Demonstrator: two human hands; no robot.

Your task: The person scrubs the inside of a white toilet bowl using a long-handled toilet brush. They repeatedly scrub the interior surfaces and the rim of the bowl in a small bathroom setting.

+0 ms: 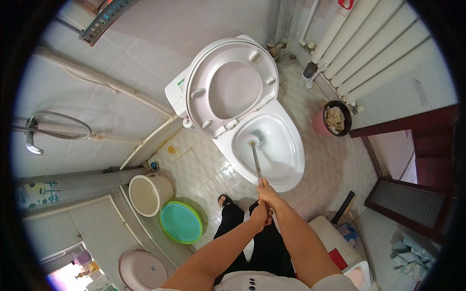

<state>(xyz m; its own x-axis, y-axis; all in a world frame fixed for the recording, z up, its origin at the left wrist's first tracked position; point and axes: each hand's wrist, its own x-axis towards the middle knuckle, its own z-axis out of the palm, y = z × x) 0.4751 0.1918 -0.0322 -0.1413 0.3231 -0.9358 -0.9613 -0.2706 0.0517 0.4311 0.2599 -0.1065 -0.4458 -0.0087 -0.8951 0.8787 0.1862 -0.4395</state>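
Note:
Both my hands grip the long handle of a toilet brush (256, 162). My right hand (268, 191) holds it farther forward, and my left hand (260, 215) is closed around it just behind, nearer my body. The white bristle head (253, 139) is over the inside of the bowl of a white toilet (291, 160), near its back left part. Whether the bristles touch the porcelain I cannot tell. The toilet seat and lid (235, 89) are raised and lean back toward the tank (176, 92).
A pink waste bin (319, 122) with crumpled paper stands right of the toilet, below a white radiator (364, 54). A bucket (165, 187) and a green-rimmed basin (182, 222) sit at left. Behind me at right is a white appliance (320, 232). A door (435, 160) is at right.

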